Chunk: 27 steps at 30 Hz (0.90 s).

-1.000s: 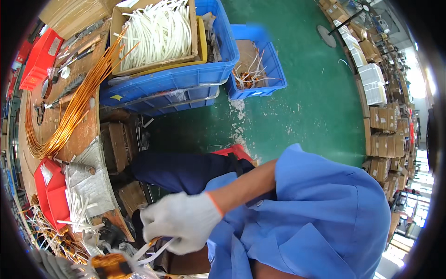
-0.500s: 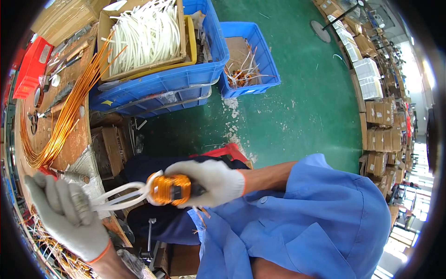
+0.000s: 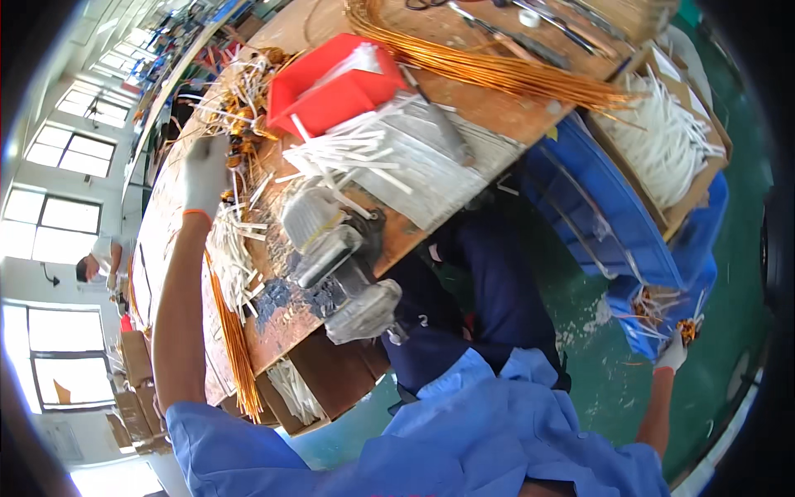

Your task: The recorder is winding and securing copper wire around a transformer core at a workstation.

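Observation:
My left hand, in a whitish glove with an orange cuff, reaches to the left part of the workbench. It is at a pile of copper coils with white sleeved leads; its fingertips are too hidden to tell whether they grip one. Far out to the right, my gloved right hand is closed on a copper coil with white leads. That coil is at the edge of a small blue bin on the floor, in which more coils with white leads lie.
A red parts bin, loose white tubes and a plastic-wrapped vise are on the bench. Copper wire bundles lie there too. Right of it, a large blue crate carries a carton of white tubes. Another person is at far left.
My view has swung left over the bench. My hands have parted: the left has left the coil's white leads for the pile; the right has carried the coil to the small blue bin.

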### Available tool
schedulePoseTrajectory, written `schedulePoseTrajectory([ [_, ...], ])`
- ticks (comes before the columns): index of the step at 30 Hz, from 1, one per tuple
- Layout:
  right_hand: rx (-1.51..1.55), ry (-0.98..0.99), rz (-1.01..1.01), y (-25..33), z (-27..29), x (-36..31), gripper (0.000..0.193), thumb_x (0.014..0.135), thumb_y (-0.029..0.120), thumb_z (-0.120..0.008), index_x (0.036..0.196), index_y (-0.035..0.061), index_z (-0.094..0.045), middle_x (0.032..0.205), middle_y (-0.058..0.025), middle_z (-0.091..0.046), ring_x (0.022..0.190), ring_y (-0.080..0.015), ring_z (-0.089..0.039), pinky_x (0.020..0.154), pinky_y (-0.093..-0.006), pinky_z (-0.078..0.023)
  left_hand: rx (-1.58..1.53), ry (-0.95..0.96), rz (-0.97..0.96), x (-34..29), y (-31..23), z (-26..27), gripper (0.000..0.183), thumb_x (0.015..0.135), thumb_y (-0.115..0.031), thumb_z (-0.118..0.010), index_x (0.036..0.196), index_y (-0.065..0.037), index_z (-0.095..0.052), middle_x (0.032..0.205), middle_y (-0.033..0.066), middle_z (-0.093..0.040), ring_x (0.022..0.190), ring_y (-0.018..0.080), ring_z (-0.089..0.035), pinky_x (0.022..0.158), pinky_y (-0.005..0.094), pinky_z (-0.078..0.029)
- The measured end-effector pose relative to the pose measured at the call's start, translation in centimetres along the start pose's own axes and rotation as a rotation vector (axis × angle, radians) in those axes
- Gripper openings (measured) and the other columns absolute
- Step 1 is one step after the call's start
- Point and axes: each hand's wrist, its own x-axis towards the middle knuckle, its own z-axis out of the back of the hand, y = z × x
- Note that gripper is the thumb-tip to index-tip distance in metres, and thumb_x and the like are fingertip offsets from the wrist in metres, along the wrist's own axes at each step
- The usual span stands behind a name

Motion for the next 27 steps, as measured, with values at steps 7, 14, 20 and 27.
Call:
schedulePoseTrajectory([
  [7,-1.187,0.408,0.399,0.2,-6.3,-2.1,0.039,0.1,0.029,-0.076,0.121,-0.0031,-0.072,0.115,-0.0215,-0.081,0.106,-0.0407,-0.077,0.094,-0.052,-0.057,0.982,0.083,-0.508,1.6,1.9,-5.9,0.052,0.101,-0.021,-0.068,0.152,-0.029,-0.064,0.161,0.0171,-0.053,0.151,0.0382,-0.048,0.122,0.0595,-0.04],
  [14,-1.138,0.771,0.698,0.3,-19.0,-22.0,0.033,0.099,0.02,-0.076,0.123,-0.0031,-0.073,0.118,-0.0266,-0.078,0.106,-0.0438,-0.076,0.09,-0.0482,-0.059,1.159,0.157,-0.582,8.9,4.6,-11.6,0.061,0.087,-0.018,-0.082,0.146,-0.024,-0.068,0.158,0.0155,-0.055,0.155,0.037,-0.045,0.128,0.0675,-0.028],
  [20,-0.813,0.926,0.893,5.5,-25.5,-32.0,0.024,0.101,0.01,-0.074,0.123,-0.0016,-0.073,0.116,-0.0199,-0.078,0.099,-0.0343,-0.079,0.088,-0.041,-0.063,0.895,0.199,-0.645,6.6,3.1,-6.5,0.059,0.081,-0.017,-0.09,0.137,-0.02,-0.071,0.149,0.0093,-0.062,0.152,0.0323,-0.048,0.131,0.0594,-0.028],
  [27,-0.184,1.337,0.239,18.5,-34.3,-48.8,0.02,0.11,0.012,-0.067,0.119,-0.0049,-0.073,0.107,-0.0133,-0.078,0.086,-0.0137,-0.075,0.073,-0.0292,-0.062,0.724,-0.2,-1.132,-5.8,-4.0,1.1,0.06,0.08,-0.023,-0.09,0.134,-0.016,-0.065,0.122,0.0063,-0.07,0.133,0.0313,-0.066,0.129,0.0641,-0.031],
])
